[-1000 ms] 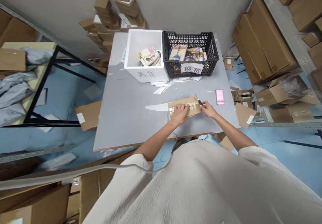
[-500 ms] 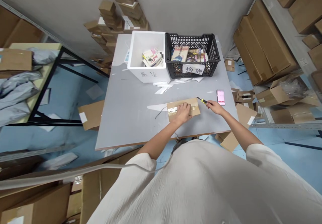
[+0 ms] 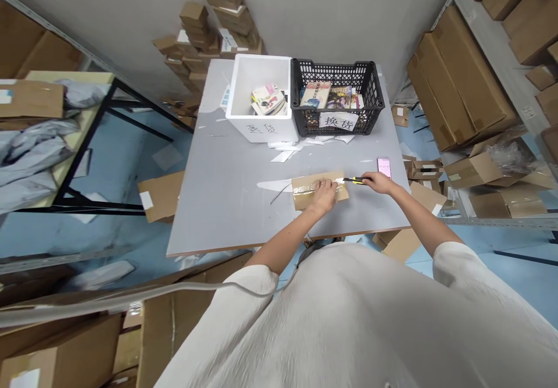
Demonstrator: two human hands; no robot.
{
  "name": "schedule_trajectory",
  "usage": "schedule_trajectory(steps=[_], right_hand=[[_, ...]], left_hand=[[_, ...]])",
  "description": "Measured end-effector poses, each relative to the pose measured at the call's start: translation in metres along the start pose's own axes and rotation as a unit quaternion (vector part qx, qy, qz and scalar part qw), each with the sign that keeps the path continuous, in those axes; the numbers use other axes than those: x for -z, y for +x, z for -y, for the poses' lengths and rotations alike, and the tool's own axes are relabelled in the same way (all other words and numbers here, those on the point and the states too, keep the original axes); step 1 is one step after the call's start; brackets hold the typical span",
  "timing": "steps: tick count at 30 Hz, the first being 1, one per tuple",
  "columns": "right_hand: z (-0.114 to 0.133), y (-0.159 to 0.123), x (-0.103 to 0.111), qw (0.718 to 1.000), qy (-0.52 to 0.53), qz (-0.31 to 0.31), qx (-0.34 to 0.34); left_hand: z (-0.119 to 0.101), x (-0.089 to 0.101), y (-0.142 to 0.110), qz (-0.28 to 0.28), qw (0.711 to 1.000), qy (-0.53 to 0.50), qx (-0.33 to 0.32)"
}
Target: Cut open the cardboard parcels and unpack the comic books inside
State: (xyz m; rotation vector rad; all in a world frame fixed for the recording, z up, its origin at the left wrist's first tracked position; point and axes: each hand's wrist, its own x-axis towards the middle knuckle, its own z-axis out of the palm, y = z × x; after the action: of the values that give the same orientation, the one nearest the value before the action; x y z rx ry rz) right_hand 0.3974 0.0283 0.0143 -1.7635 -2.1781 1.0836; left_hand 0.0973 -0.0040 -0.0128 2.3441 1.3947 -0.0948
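A small flat cardboard box (image 3: 300, 200), with shiny clear tape along its top, lies near the front of the grey table. My left hand (image 3: 325, 195) presses down on the box from above, fingers apart over the tape. My right hand (image 3: 378, 182) is closed around a yellow-and-black utility knife (image 3: 358, 180). The knife points left, its tip at the box's right end by the tape line; whether the blade has gone in I cannot tell. Just behind my right hand is a phone (image 3: 384, 166) with a pink screen.
A white foam box (image 3: 261, 123) and a black plastic crate (image 3: 337, 121), both with books inside, stand at the back of the table (image 3: 218, 202). Paper scraps (image 3: 284, 155) lie before them. Shelving with cartons (image 3: 462, 85) rises on the right; wrapped parcels (image 3: 35, 149) sit on the left.
My right hand has brought the knife down from above the box's right corner to the tape line at its right end. My left hand stays on the box. The view has shifted slightly.
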Motion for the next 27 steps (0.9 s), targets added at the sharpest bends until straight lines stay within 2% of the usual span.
schedule_trajectory(steps=[6, 13, 17, 22, 27], right_hand=[[0.001, 0.019, -0.002, 0.994, -0.106, 0.008, 0.039], [0.01, 0.031, -0.015, 0.988, -0.127, 0.028, 0.085], [0.004, 0.024, -0.013, 0.993, -0.094, 0.026, 0.072], [-0.006, 0.005, -0.013, 0.997, 0.0, 0.075, 0.02], [-0.01, -0.012, -0.015, 0.996, 0.029, 0.088, 0.002]], left_hand=[[0.004, -0.002, -0.009, -0.011, 1.0, -0.004, -0.02], [0.009, 0.002, -0.014, -0.006, 1.0, -0.015, -0.022], [0.011, 0.002, -0.015, -0.005, 0.999, -0.03, -0.023], [0.011, 0.001, -0.015, 0.0, 0.999, -0.02, -0.025], [0.012, 0.0, -0.014, -0.003, 0.999, -0.009, -0.031]])
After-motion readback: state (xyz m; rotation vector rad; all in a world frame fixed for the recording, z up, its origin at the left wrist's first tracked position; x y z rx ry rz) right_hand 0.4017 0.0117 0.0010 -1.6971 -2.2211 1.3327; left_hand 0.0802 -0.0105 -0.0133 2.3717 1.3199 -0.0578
